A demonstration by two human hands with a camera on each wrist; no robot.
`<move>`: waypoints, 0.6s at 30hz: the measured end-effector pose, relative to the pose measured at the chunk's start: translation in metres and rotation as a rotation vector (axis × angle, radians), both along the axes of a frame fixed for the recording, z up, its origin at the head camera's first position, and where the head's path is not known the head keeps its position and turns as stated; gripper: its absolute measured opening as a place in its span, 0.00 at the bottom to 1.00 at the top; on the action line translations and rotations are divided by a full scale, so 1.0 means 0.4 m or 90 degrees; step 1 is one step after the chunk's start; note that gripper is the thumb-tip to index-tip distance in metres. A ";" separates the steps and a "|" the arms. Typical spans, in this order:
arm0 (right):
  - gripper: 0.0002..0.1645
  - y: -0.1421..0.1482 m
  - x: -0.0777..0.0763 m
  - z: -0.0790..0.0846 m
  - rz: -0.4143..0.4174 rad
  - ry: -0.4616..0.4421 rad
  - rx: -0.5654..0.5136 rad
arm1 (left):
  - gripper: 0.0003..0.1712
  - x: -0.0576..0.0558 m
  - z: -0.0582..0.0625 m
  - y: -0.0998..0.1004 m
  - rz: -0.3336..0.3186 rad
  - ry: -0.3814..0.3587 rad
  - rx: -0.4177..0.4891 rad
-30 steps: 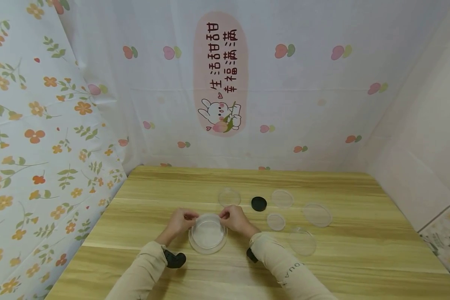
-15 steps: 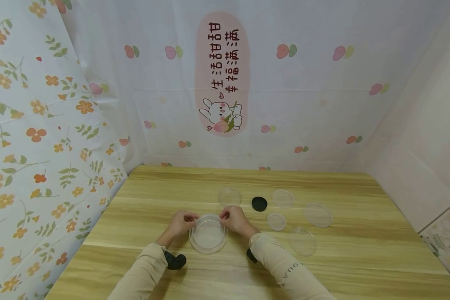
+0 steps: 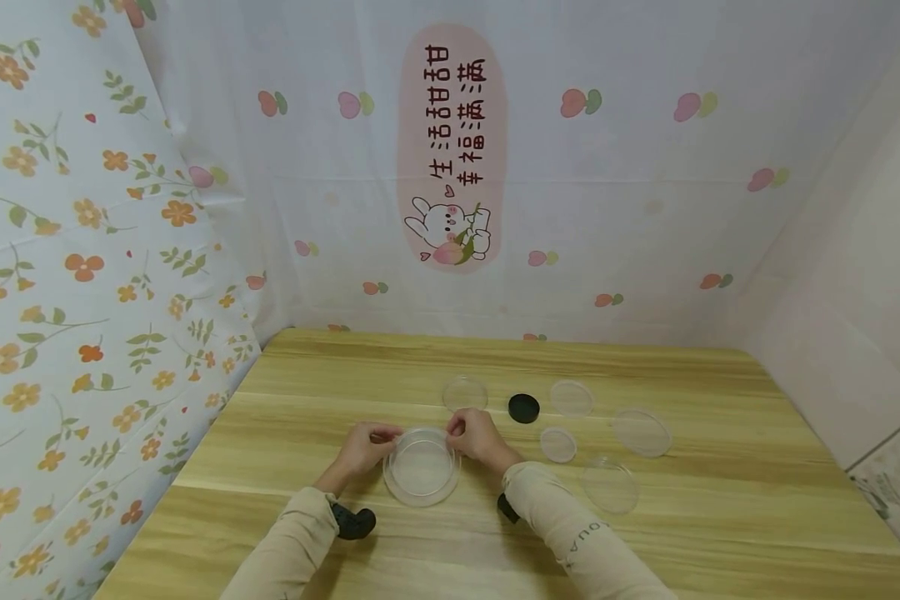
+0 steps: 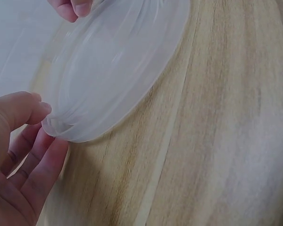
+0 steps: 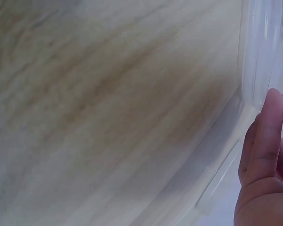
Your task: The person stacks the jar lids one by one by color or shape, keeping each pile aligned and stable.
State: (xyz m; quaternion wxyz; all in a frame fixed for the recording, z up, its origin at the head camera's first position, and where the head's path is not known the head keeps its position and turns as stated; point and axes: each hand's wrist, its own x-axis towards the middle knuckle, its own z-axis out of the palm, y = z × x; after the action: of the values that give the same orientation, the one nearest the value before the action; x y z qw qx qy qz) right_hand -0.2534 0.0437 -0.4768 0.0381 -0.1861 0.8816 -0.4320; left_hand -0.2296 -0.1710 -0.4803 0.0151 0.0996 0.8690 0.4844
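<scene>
A clear round plastic dish (image 3: pixel 422 468), which looks like one shallow piece nested on a wider one, lies on the table in the head view. My left hand (image 3: pixel 365 448) pinches its far left rim between thumb and fingers. In the left wrist view that hand (image 4: pixel 26 150) has the thumb on top of the rim of the dish (image 4: pixel 118 70) and fingertips at its side. At the far right rim my right hand (image 3: pixel 477 437) pinches the edge. The right wrist view has only part of the right hand (image 5: pixel 264 160) beside the dish's wall (image 5: pixel 257 56).
Behind the right hand lies a clear disc (image 3: pixel 465 392). Farther right are a black round lid (image 3: pixel 523 408) and several clear discs, among them a small one (image 3: pixel 558 445) and a larger one (image 3: pixel 610 485). Patterned cloth (image 3: pixel 330 208) hangs behind the wooden table (image 3: pixel 285 383).
The upper clear piece sits slightly lower and more centred on the wider one than a second ago. Both hands keep their hold, and the head view has shifted a little.
</scene>
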 end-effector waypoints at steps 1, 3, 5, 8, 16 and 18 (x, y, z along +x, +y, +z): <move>0.03 0.001 0.000 0.001 -0.001 -0.005 -0.004 | 0.11 -0.001 -0.001 0.000 0.000 -0.009 0.007; 0.03 0.001 -0.001 0.001 -0.002 -0.012 -0.007 | 0.11 -0.002 -0.002 0.000 -0.001 -0.021 0.018; 0.03 0.003 -0.001 0.001 -0.004 -0.013 -0.007 | 0.11 -0.002 -0.002 0.001 -0.001 -0.021 0.018; 0.03 0.006 -0.001 0.001 -0.005 -0.002 0.003 | 0.12 -0.001 -0.001 0.003 -0.002 -0.019 0.019; 0.04 0.018 -0.003 0.002 -0.017 0.064 0.045 | 0.11 0.002 -0.002 0.009 -0.005 -0.028 0.016; 0.03 0.022 -0.004 0.002 -0.017 0.071 0.050 | 0.12 0.003 -0.001 0.012 -0.007 -0.038 0.024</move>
State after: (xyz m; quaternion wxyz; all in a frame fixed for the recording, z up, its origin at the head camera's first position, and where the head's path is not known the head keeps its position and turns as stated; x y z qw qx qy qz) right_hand -0.2550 0.0526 -0.4758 -0.0095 -0.1968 0.9011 -0.3863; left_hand -0.2282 -0.1661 -0.4809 0.0420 0.0904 0.8582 0.5036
